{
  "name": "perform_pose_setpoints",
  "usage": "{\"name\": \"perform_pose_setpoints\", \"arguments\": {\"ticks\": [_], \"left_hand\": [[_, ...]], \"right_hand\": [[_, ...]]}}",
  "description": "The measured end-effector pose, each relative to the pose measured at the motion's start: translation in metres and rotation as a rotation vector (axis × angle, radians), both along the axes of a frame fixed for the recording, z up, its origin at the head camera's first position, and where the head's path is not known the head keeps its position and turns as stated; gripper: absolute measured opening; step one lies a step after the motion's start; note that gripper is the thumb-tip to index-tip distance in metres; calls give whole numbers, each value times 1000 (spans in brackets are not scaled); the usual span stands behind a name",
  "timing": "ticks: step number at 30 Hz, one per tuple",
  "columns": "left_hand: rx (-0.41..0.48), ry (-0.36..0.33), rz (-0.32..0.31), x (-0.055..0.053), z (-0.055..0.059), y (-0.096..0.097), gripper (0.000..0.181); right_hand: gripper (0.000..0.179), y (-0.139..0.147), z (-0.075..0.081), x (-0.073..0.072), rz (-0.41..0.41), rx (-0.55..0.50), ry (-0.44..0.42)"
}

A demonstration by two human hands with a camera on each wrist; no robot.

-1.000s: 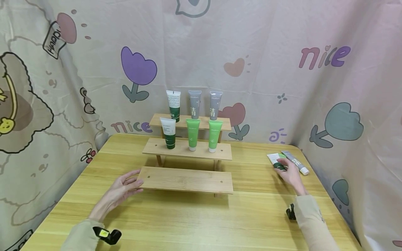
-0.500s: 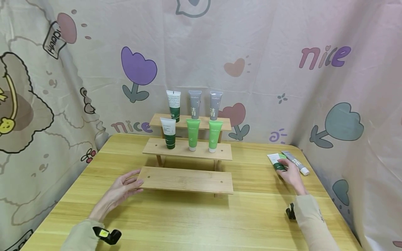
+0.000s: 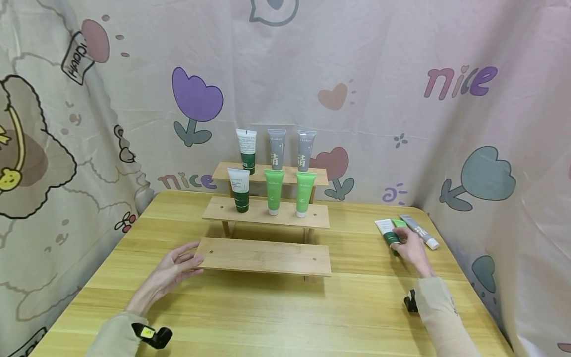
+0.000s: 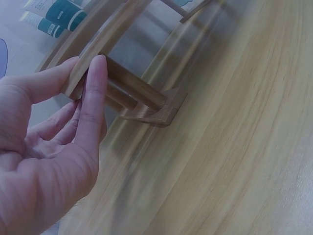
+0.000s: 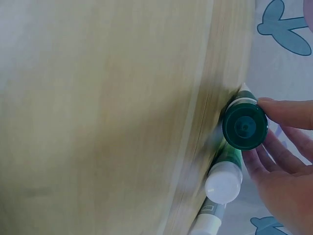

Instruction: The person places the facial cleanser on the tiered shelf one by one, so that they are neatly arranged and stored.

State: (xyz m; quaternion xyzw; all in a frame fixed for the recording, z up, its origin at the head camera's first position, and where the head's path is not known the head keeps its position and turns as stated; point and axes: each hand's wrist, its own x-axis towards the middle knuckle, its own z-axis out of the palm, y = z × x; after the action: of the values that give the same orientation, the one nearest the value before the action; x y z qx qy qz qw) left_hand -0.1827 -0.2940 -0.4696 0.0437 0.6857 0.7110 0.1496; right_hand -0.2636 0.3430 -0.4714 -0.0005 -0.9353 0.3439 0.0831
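Observation:
My left hand point(image 3: 171, 270) pinches the left end of the lowest step of a wooden tiered stand point(image 3: 267, 255); the left wrist view shows thumb and fingers on both faces of that board point(image 4: 105, 36). At the right of the table, my right hand point(image 3: 412, 248) grips a white and dark green squeeze tube point(image 3: 387, 233) near its cap. In the right wrist view the tube's round green cap point(image 5: 244, 126) faces the camera. Beside it lie a light green tube point(image 3: 399, 223), partly hidden by the hand, and a grey tube point(image 3: 419, 231) with a white cap.
Two light green tubes point(image 3: 274, 192) and a white-green tube point(image 3: 241, 191) stand on the middle step. On the top step stand two grey tubes point(image 3: 276, 148) and another white-green tube point(image 3: 247, 151). A printed curtain point(image 3: 370, 109) surrounds the wooden table point(image 3: 285, 317).
My right hand has shifted the white and dark green tube slightly left and nearer, apart from the light green one, which shows more now. The left hand keeps its place on the stand.

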Motion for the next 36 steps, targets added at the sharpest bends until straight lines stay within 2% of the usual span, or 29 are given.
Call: {"name": "perform_pose_setpoints", "arguments": {"ticks": [9, 15, 25, 36], "left_hand": [[19, 17, -17, 0, -1, -1, 78], [0, 9, -9, 1, 0, 1, 78], [20, 10, -21, 1, -1, 0, 78], [16, 12, -12, 1, -1, 0, 78]], "right_hand": [[48, -3, -1, -2, 27, -50, -5], [51, -2, 2, -1, 23, -47, -70], [55, -1, 4, -2, 13, 28, -186], [56, 1, 3, -5, 27, 82, -200]]}}
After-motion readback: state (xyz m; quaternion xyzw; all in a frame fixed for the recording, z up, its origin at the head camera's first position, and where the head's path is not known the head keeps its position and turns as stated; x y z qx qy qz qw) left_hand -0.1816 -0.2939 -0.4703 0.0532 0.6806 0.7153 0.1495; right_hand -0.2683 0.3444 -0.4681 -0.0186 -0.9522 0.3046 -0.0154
